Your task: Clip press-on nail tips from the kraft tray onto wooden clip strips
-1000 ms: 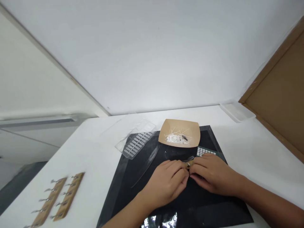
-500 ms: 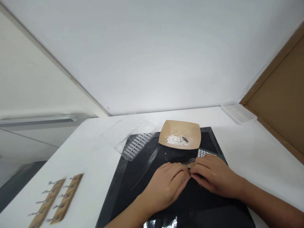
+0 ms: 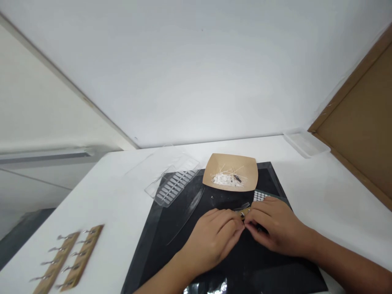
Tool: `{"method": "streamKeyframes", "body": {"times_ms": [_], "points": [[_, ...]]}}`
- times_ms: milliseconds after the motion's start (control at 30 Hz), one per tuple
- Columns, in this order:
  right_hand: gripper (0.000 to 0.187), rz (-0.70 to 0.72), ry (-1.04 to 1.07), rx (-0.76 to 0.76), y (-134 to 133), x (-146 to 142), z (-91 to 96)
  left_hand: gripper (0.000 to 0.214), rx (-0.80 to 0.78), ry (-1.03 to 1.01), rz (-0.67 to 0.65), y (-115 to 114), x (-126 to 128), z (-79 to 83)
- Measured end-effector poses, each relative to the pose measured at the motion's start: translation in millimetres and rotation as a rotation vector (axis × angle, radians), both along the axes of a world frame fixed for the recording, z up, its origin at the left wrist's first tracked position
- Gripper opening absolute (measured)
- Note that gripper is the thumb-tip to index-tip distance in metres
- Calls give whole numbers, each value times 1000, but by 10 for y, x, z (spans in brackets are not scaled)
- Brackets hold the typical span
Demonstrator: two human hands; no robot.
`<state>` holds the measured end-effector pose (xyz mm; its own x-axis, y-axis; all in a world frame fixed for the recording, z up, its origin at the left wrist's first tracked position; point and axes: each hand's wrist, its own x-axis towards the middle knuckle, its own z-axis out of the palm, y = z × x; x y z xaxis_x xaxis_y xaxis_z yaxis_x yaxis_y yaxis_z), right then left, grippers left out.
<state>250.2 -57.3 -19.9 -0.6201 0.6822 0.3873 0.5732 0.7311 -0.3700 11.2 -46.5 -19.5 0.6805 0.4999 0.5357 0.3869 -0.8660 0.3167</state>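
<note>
Both of my hands rest on a black mat (image 3: 171, 245) on a white table. My left hand (image 3: 214, 237) and my right hand (image 3: 272, 226) meet fingertip to fingertip, curled around a small brownish piece with a metal part (image 3: 243, 213). A clear curved piece sticks out just beyond the fingers. I cannot make out exactly what the small thing is. A sheet with rows of white dots (image 3: 260, 195) lies under my right hand's far side.
A brown paper dish (image 3: 214, 163) with white scraps and thin sticks sits on the mat's far edge. A clear tray of nail tips (image 3: 171, 183) lies to its left. Two wooden strips with metal clips (image 3: 65, 259) lie near left. A brown board (image 3: 364, 126) leans at right.
My hands have stayed together on the mat, fingers shifting only slightly. The view has drifted a little.
</note>
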Motion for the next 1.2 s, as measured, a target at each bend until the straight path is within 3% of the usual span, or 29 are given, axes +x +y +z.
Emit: {"method": "streamKeyframes", "body": {"times_ms": [633,1000,1200], "points": [[9,-4,-53,-65,13,8,-22,6,-21,61,22,-13,22,1],[9,64,-177,-122,61,33,-19,6,30,346,-34,-39,32,-15],[9,56,-189,-151,50,56,8,10,73,381,-29,-65,34,9]]}}
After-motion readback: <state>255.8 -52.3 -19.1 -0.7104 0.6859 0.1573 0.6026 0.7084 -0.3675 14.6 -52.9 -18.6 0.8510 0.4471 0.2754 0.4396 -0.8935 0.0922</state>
